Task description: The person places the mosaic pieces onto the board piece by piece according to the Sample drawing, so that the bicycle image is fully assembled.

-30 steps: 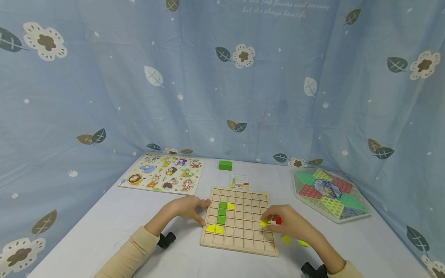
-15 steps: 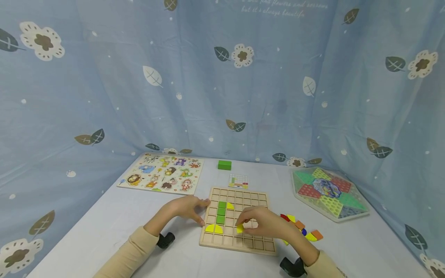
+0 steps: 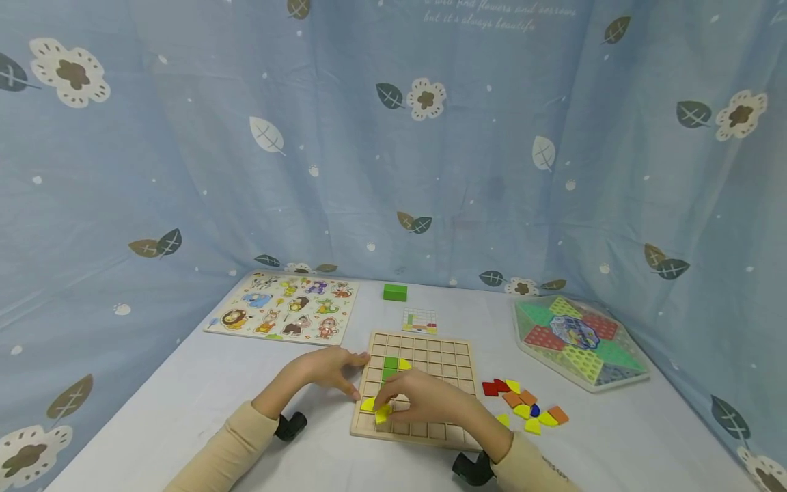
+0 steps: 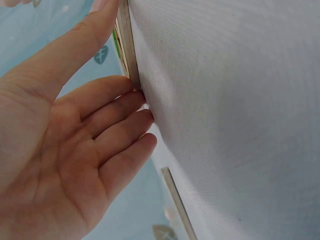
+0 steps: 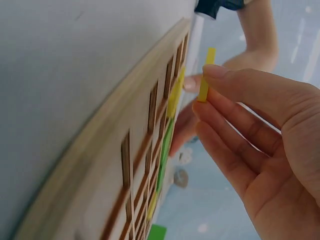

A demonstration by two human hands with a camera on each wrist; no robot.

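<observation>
A wooden grid board (image 3: 439, 344) lies on the table, holding green square tiles (image 3: 391, 363), a yellow tile (image 3: 404, 364) beside them and a yellow quarter-round tile (image 3: 367, 404) near the lower left. My right hand (image 3: 427, 400) reaches over the board and pinches a yellow tile (image 5: 203, 89) between thumb and fingertips. In the right wrist view that tile is on edge, apart from the grid. My left hand (image 3: 332, 370) touches the board's left edge, its fingers nearly straight in the left wrist view (image 4: 100, 125). Some cells are hidden under my right hand.
Loose red, orange, yellow and blue tiles (image 3: 512, 399) lie right of the board. Behind it are a small pattern card (image 3: 420, 320) and a green block (image 3: 395, 292). An animal puzzle (image 3: 283, 306) lies back left, a hexagonal game box (image 3: 581, 342) back right.
My right hand has carried the yellow tile leftward across the board, from the right edge to the lower left cells. The loose tiles have come into view. My left hand stays at the edge.
</observation>
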